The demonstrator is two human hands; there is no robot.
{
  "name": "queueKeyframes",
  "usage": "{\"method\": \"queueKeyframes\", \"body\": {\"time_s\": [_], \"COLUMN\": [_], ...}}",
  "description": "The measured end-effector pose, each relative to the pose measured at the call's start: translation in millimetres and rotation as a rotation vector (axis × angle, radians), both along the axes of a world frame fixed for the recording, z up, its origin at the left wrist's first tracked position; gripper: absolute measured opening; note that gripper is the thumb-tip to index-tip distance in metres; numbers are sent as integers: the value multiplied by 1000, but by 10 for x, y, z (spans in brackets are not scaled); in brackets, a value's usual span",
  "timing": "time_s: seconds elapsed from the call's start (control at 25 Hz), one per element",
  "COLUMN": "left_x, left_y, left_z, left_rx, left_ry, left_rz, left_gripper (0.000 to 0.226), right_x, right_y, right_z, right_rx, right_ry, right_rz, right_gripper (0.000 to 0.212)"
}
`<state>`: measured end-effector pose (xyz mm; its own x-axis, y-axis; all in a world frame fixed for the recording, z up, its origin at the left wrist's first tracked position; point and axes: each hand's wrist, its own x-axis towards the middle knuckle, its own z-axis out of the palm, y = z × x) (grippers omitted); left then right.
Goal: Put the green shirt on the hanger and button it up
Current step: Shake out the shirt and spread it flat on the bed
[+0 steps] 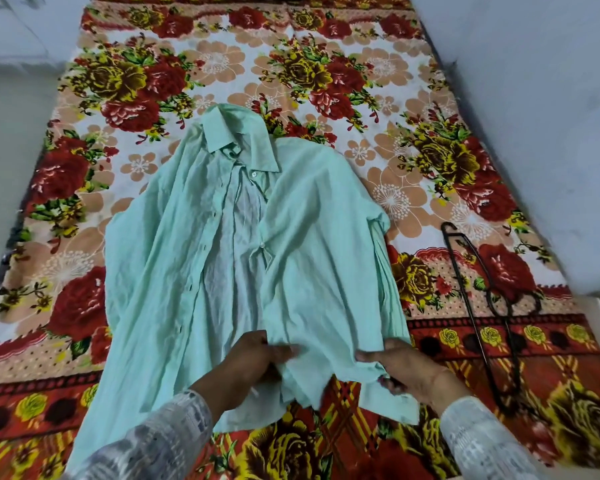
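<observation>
The pale green shirt (222, 244) lies face up on the bed, collar at the far end, front unbuttoned and parted down the middle. My left hand (246, 365) grips the lower hem of the shirt's right-side front panel. My right hand (399, 365) pinches the same hem further right. The dark metal hanger (489, 306) lies flat on the bedspread to the right of the shirt, apart from it, hook pointing away from me.
A floral bedspread (326, 81) in red, yellow and peach covers the bed. A pale wall (541, 98) runs along the right side. Bare floor (11, 150) shows on the left.
</observation>
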<state>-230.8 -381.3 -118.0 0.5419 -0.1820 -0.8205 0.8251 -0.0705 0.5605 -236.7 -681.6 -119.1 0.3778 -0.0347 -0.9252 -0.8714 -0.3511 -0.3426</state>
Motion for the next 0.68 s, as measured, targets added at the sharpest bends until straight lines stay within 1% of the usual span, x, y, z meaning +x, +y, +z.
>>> {"method": "queueKeyframes", "body": {"time_s": [0.04,0.08,0.16,0.2,0.24,0.28,0.32,0.36,0.44,0.48,0.52,0.6,0.64,0.68], "left_x": [-31,-63,-113,-137,-144,-146,-148,-144,-141,-139,-131,-92,-64,-34], "left_y": [18,42,109,127,134,132,124,109,95,91,90,63,42,27], "left_z": [-15,-17,-19,-27,-20,-36,-53,-53,-64,-66,-62,-30,-27,-33], "left_rx": [28,80,240,292,301,298,318,370,517,540,520,471,476,511], "left_ry": [9,0,-66,-75,-74,-68,-72,-105,-180,-181,-163,-119,-135,-178], "left_rz": [3,-39,-201,-249,-268,-267,-286,-347,-498,-512,-501,-393,-317,-257], "left_gripper": [36,33,31,36,44,51,51,48,47,48,48,41,41,46], "right_x": [-5,-1,9,13,28,59,83,103,121,125,136,178,212,257], "right_y": [-85,-160,-196,-181,-150,-130,-123,-131,-190,-233,-264,-278,-261,-232], "right_z": [0,15,107,135,166,155,151,127,75,63,76,142,178,203], "right_rx": [-115,-208,-286,-271,-241,-200,-187,-226,-396,-475,-519,-570,-617,-682], "right_ry": [13,25,29,25,14,-1,-45,-111,-203,-215,-199,-155,-158,-203], "right_rz": [118,235,405,432,411,359,322,330,474,540,583,642,668,696], "right_gripper": [30,28,33,38,42,43,42,41,43,45,47,51,53,54]}}
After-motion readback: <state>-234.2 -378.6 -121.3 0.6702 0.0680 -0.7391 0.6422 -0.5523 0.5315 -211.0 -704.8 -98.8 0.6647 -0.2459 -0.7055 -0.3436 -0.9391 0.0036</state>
